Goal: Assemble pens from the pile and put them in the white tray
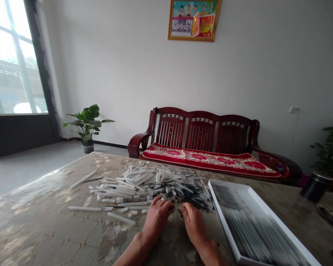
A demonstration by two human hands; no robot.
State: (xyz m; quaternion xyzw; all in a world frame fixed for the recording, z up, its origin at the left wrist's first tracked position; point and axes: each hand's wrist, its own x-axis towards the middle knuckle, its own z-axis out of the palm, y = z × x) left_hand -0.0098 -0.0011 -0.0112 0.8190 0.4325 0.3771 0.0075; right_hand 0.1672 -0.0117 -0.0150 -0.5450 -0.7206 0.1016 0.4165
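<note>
My left hand (160,213) is at the near edge of a heap on the table, its fingers curled and the thumb side turned inward. Close beside it, my right hand (192,218) has its thumb and fingers pressed together. Whatever either hand pinches is too small and dark to make out. Just beyond the fingertips lie small black pieces (175,194). White pen barrels (119,188) make up the left of the heap, and dark pen refills or sticks (195,194) the right. A white box (224,229) to the right holds rows of slim grey pens (261,232), partly blurred.
The patterned table (58,225) carries a few loose white barrels at left. At its right stand a black canister (316,186) and dark cables (331,218). Behind it is a wooden bench (202,129) with a red cover; a potted plant (88,123) stands back left.
</note>
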